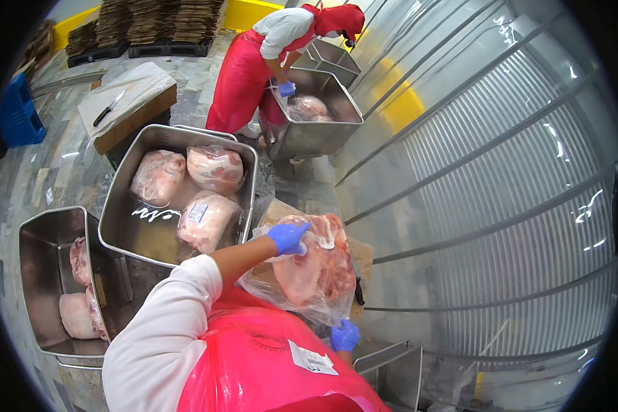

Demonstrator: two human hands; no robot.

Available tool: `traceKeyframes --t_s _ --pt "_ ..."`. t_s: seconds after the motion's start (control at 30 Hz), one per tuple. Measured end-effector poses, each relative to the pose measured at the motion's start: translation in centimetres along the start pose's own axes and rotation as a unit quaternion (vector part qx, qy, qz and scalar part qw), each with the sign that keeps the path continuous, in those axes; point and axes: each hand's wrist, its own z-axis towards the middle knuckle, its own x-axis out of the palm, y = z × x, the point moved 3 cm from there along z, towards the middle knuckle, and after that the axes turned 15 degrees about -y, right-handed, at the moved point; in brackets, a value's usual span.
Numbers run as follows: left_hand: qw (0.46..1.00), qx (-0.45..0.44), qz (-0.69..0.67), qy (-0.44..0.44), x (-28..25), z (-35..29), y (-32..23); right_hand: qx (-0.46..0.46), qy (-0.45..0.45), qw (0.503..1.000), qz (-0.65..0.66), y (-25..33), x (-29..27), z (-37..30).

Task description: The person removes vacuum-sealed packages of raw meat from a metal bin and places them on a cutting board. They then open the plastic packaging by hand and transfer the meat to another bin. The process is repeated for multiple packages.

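A large raw meat cut point(316, 271) lies in a clear plastic bag point(302, 305) on a brown cutting board point(361, 253) right in front of me. My left hand point(287, 237), in a blue glove, grips the bag at the top of the meat. My right hand point(345, 336), also gloved in blue, pinches the bag's lower edge close to my red apron. A dark knife handle point(358, 291) shows at the board's right edge, partly hidden by the bag.
A steel bin point(180, 132) to the left holds three bagged meat cuts. A second steel bin point(31, 237) further left holds more meat. Behind, a person in a red apron reaches into another steel bin point(316, 137). A knife point(108, 108) lies on a table. A corrugated metal wall point(501, 206) runs along the right.
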Motion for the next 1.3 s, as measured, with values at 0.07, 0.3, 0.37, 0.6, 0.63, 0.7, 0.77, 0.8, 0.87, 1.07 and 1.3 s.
traceKeyframes --t_s 0.07,0.3,0.37,0.6,0.63,0.7,0.77,0.8,0.87,1.07,1.3 --pt "0.998 -0.036 0.025 0.049 0.8 0.1 -0.4 -0.035 -0.039 0.997 0.050 2.2 -1.8 -0.1" --pt "0.992 -0.029 0.074 0.096 2.6 2.3 0.8 -0.072 -0.078 0.991 0.085 4.0 -2.9 -0.3" --pt "0.990 -0.083 0.090 0.067 3.0 3.1 1.7 -0.057 -0.034 0.993 0.096 2.8 -2.4 -0.7" --pt "0.908 -0.378 0.164 -0.073 -2.0 0.1 17.6 -0.061 -0.078 0.987 0.128 2.3 -4.2 -1.2" --pt "0.927 -0.349 0.112 -0.078 -1.6 -1.1 19.2 -0.054 -0.073 0.986 0.141 2.2 -3.7 -0.8" --pt "0.952 -0.291 0.024 -0.087 -1.1 -4.9 22.9 -0.041 -0.054 0.981 0.183 3.2 -1.7 -0.4" --pt "0.847 -0.466 -0.254 0.036 1.6 -7.4 18.4 -0.033 -0.015 0.984 0.176 2.3 -1.6 -1.7" --pt "0.800 -0.490 -0.323 0.127 2.7 -9.3 16.8 -0.036 0.002 0.984 0.177 2.3 -1.4 -1.7" --pt "0.748 -0.479 -0.425 0.177 5.2 -14.2 15.2 -0.022 0.087 0.982 0.168 3.9 -1.2 -0.3" --pt "0.896 -0.319 -0.246 0.187 8.5 -18.6 8.9 0.008 0.187 0.968 0.167 4.4 -1.6 1.1" --pt "0.920 -0.325 0.074 0.207 4.0 -14.9 8.5 0.011 0.238 0.957 0.166 5.5 -1.8 1.0"
